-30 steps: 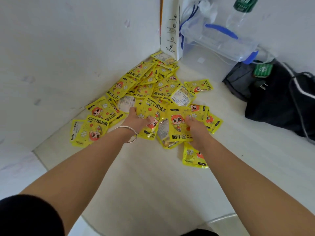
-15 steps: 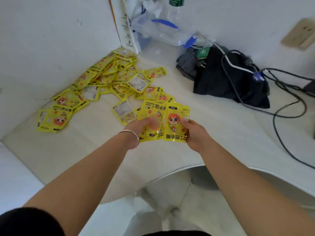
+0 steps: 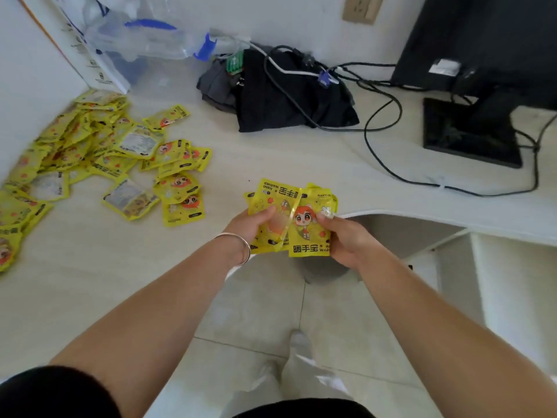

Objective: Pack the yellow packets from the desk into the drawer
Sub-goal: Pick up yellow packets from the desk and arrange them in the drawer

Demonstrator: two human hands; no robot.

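The left hand (image 3: pixel 253 223) and right hand (image 3: pixel 346 239) curl round the lower sides of a fanned handful of flat, glossy, rectangular packets (image 3: pixel 291 217) over the desk's (image 3: pixel 301 158) front edge, long axes pointing away from the person. The pile (image 3: pixel 105 158) in the back-left corner now lies farther off than before

The pale desk (image 3: pixel 271 158) carries a loose heap of yellow packets (image 3: pixel 90 152) in its left corner, a clear box (image 3: pixel 141 40) behind them, black cloth (image 3: pixel 295 107) mid-back, and cables (image 3: pixel 391 173) and a monitor stand (image 3: pixel 464 134) to the right.
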